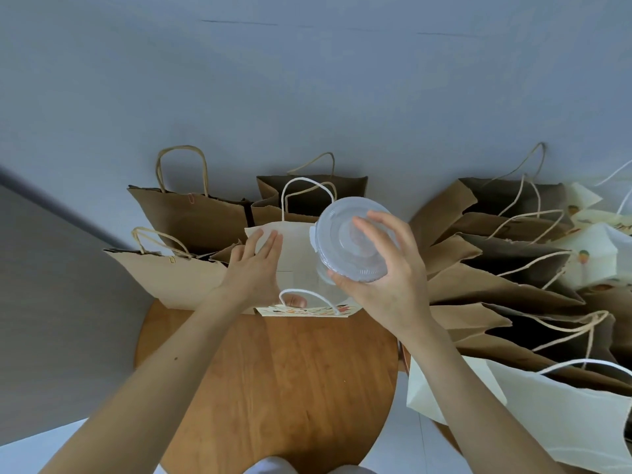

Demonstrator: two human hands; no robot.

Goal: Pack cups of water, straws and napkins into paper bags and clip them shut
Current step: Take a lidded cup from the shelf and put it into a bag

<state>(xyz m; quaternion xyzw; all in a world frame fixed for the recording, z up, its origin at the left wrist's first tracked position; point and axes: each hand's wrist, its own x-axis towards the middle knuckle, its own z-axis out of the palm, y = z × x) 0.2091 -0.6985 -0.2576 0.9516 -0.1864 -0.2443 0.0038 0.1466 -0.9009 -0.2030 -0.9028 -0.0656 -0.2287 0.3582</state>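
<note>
The right hand [386,278] curls its fingers [374,221] and thumb round the rim of a clear plastic cup with a flat, ribbed, see-through lid [345,241], gripping it from above. The cup hangs over the open mouth of a white paper bag with white cord handles [294,241], its lower part inside the opening. Its lid faces up toward the camera, tipped a little to the left, and its long axis runs down into the bag. The left hand [253,268] lays straight, released fingers against the bag's left wall. The bag stands on a round wooden table [290,371], with upright brown paper bags [191,213] behind it and slumped ones to the right.
</note>
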